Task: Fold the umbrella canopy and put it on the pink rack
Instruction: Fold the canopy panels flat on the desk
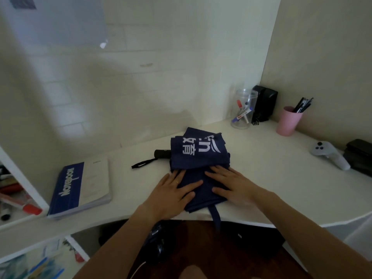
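A navy-blue umbrella canopy (198, 156) with white lettering lies in a loose folded heap in the middle of the white desk (271, 162). Its black handle (162, 153) and wrist loop stick out to the left. A blue strap (216, 215) hangs over the desk's front edge. My left hand (171, 190) rests flat on the near left part of the fabric, fingers spread. On the near right part my right hand (229, 183) presses flat in the same way. Neither hand grips anything. No pink rack is in view.
A blue and white notebook (80, 188) lies at the left. At the back right stand a clear jar of markers (242, 109), a black speaker (264, 102) and a pink cup of pens (288, 120). A white controller (330, 154) lies at the right. Open shelves (18, 196) sit at far left.
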The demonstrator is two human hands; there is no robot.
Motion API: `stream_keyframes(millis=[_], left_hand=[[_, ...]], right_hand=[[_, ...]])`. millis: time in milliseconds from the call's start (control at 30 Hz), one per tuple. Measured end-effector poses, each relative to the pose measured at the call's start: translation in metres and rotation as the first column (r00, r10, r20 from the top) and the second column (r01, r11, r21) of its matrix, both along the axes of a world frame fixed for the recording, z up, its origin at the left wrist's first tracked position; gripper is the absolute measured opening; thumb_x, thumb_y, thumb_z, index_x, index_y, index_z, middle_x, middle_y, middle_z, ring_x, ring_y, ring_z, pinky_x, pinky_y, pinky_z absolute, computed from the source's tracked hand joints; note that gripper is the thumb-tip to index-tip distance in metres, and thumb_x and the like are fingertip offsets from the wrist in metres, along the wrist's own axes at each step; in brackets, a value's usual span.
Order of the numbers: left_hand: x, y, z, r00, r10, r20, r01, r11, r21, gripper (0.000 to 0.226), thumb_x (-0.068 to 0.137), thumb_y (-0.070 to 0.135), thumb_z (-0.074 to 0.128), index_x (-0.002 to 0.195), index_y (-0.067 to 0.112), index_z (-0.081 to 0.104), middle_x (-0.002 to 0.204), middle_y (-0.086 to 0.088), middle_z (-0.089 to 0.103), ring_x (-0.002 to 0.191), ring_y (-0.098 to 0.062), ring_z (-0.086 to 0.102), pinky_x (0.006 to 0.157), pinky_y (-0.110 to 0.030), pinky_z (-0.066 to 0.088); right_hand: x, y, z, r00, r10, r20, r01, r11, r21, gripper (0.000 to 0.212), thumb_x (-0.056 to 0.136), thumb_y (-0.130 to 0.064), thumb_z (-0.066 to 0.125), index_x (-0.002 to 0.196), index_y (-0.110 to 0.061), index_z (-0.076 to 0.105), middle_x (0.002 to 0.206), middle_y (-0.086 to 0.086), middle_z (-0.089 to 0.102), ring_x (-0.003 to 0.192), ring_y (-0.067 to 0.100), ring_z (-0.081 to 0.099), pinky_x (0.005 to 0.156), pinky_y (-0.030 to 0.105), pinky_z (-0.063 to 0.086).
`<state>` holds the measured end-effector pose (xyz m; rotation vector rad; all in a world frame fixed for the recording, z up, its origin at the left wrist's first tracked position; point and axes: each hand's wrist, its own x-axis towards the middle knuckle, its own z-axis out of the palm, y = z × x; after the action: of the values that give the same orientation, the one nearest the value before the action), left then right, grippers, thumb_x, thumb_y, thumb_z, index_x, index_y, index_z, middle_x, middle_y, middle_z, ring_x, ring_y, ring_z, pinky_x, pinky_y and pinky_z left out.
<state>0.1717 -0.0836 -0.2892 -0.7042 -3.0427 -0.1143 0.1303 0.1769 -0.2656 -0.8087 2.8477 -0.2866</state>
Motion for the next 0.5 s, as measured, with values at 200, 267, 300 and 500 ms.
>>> stream_keyframes(millis=[200, 267, 300, 500], left_hand=[[-0.003, -0.002, 0.000, 0.999, -0.022, -0.037, 0.022, 1.000, 0.020, 0.054, 0.092, 0.067, -0.009, 0.146, 0.067, -0.009, 0.169, -0.004, -0.014, 0.156, -0.024, -0.014, 0.127, -0.044, -0.002], [-0.003, -0.002, -0.001, 0.999, -0.026, -0.048, 0.026, 1.000, 0.008, 0.052, 0.096, 0.064, -0.004, 0.147, 0.066, -0.009, 0.169, -0.004, -0.014, 0.156, -0.025, -0.015, 0.127, -0.043, -0.004], [-0.002, -0.002, -0.001, 0.998, -0.026, -0.049, 0.026, 1.000, 0.007, 0.051, 0.097, 0.063, -0.001, 0.147, 0.066, -0.008, 0.169, -0.004, -0.014, 0.156, -0.025, -0.015, 0.127, -0.042, -0.006], [-0.002, 0.000, -0.001, 0.998, -0.021, -0.060, 0.023, 0.999, 0.036, 0.048, 0.102, 0.059, 0.006, 0.148, 0.065, -0.006, 0.170, -0.005, -0.012, 0.156, -0.025, -0.015, 0.126, -0.041, -0.007]], right_hand=[[-0.028, -0.004, 0.057, 0.790, -0.613, -0.006, 0.379, 0.496, -0.781, 0.030, 0.085, -0.037, 0.074, 0.110, -0.021, 0.071, 0.107, -0.005, 0.068, 0.090, 0.013, 0.064, 0.084, 0.031, 0.051], [-0.046, -0.007, 0.067, 0.808, -0.523, 0.272, 0.522, 0.420, -0.742, 0.043, 0.079, -0.040, 0.080, 0.114, -0.016, 0.071, 0.109, -0.003, 0.070, 0.099, 0.016, 0.065, 0.092, 0.035, 0.052], [-0.053, -0.009, 0.067, 0.812, -0.470, 0.345, 0.549, 0.418, -0.723, 0.049, 0.075, -0.039, 0.083, 0.115, -0.014, 0.072, 0.110, 0.000, 0.072, 0.102, 0.018, 0.066, 0.095, 0.037, 0.054], [-0.038, -0.006, 0.071, 0.884, -0.260, 0.389, 0.462, 0.359, -0.811, 0.024, 0.082, -0.006, 0.079, 0.105, -0.003, 0.075, 0.094, 0.005, 0.074, 0.068, 0.002, 0.067, 0.054, 0.011, 0.050]])
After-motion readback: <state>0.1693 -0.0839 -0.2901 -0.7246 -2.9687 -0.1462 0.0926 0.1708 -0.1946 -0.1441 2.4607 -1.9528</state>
